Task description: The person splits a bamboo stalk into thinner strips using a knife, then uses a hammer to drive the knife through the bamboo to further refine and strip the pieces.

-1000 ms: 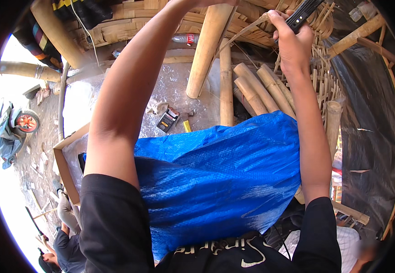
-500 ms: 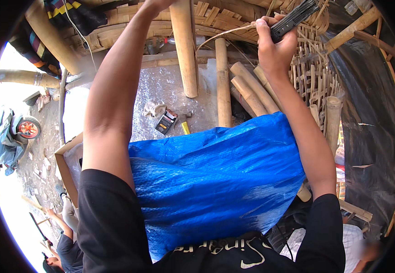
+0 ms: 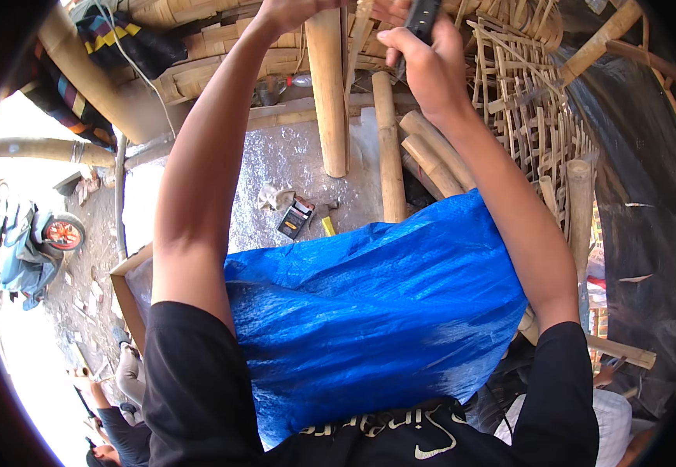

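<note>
At the top edge my left hand (image 3: 297, 11) is closed at the upper end of a thick split bamboo pole (image 3: 328, 101); its fingertips are partly cut off by the frame. Beside the pole runs a thin bamboo strip (image 3: 359, 37). My right hand (image 3: 434, 66) is wrapped round a black tool with a riveted handle (image 3: 422, 19), just right of the strip. The tool's working end is hidden, so I cannot tell its kind.
A blue tarp (image 3: 377, 311) spreads before my body. Beyond it lie a hammer (image 3: 329, 222), a small dark box (image 3: 297, 217) and bamboo poles (image 3: 388, 148). Woven bamboo (image 3: 525, 109) stands right. A motorbike (image 3: 31, 241) and a person (image 3: 124, 428) are at left.
My right hand has swung left with the black tool, close to the bamboo pole and strip. The whole view has shifted slightly; my left hand stays at the pole's top.
</note>
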`<action>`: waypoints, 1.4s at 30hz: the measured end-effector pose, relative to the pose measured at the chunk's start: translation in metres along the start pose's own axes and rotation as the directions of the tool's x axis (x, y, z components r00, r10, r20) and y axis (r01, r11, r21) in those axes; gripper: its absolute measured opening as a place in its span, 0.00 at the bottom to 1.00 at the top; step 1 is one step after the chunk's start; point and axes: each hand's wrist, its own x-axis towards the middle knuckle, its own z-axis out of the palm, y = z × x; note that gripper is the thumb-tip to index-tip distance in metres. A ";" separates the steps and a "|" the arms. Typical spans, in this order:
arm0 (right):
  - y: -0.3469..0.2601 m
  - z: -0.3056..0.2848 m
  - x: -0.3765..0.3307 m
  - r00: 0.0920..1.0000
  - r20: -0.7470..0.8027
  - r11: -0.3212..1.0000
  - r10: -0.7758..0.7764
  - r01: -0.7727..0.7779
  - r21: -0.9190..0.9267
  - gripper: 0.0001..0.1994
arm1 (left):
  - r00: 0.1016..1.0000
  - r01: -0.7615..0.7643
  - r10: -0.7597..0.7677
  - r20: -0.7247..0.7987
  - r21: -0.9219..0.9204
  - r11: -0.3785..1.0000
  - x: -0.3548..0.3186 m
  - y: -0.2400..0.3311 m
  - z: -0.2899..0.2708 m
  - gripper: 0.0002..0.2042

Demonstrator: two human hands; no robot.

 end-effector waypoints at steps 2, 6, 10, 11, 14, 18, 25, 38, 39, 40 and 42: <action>-0.004 -0.006 -0.001 0.999 0.038 0.996 0.003 -0.006 0.087 0.16 | 0.998 0.049 -0.046 0.049 -0.053 0.997 -0.002 0.010 -0.003 0.48; 0.007 -0.074 -0.002 0.839 0.436 0.939 0.326 -0.339 -0.049 0.17 | 0.998 0.003 0.000 0.065 -0.039 0.999 -0.001 0.011 -0.024 0.48; 0.041 -0.097 -0.017 0.606 0.429 0.737 0.670 -0.615 -0.283 0.20 | 0.979 0.188 -0.184 0.086 -0.039 0.981 -0.017 0.011 -0.050 0.46; 0.047 -0.086 -0.019 0.555 0.412 0.689 0.723 -0.624 -0.368 0.24 | 0.981 0.169 -0.164 0.100 -0.052 0.984 -0.017 0.011 -0.062 0.45; 0.059 -0.085 -0.026 0.518 0.406 0.657 0.753 -0.627 -0.419 0.25 | 0.981 0.135 -0.120 0.150 -0.099 0.986 -0.012 0.005 -0.062 0.44; 0.070 -0.089 -0.018 0.473 0.403 0.617 0.783 -0.668 -0.415 0.25 | 0.972 0.135 -0.116 0.203 -0.081 0.987 -0.008 0.009 -0.061 0.44; 0.095 -0.088 -0.019 0.380 0.343 0.512 0.859 -0.656 -0.554 0.25 | 0.972 0.161 -0.147 0.185 -0.067 0.985 -0.009 0.014 -0.065 0.45; 0.137 -0.095 -0.026 0.072 0.238 0.209 0.968 -0.758 -0.618 0.24 | 0.964 0.088 -0.087 0.252 0.005 0.996 -0.011 0.043 -0.036 0.44; 0.139 -0.097 -0.029 0.071 0.237 0.205 0.969 -0.768 -0.607 0.24 | 0.966 0.094 -0.094 0.243 0.009 0.996 -0.008 0.040 -0.032 0.44; 0.141 -0.099 -0.033 0.069 0.236 0.201 0.969 -0.777 -0.597 0.24 | 0.967 0.100 -0.101 0.233 0.014 0.995 -0.007 0.036 -0.027 0.44; 0.143 -0.099 -0.037 0.048 0.230 0.178 0.972 -0.788 -0.590 0.24 | 0.967 0.064 -0.056 0.249 -0.023 0.998 -0.009 0.039 -0.018 0.47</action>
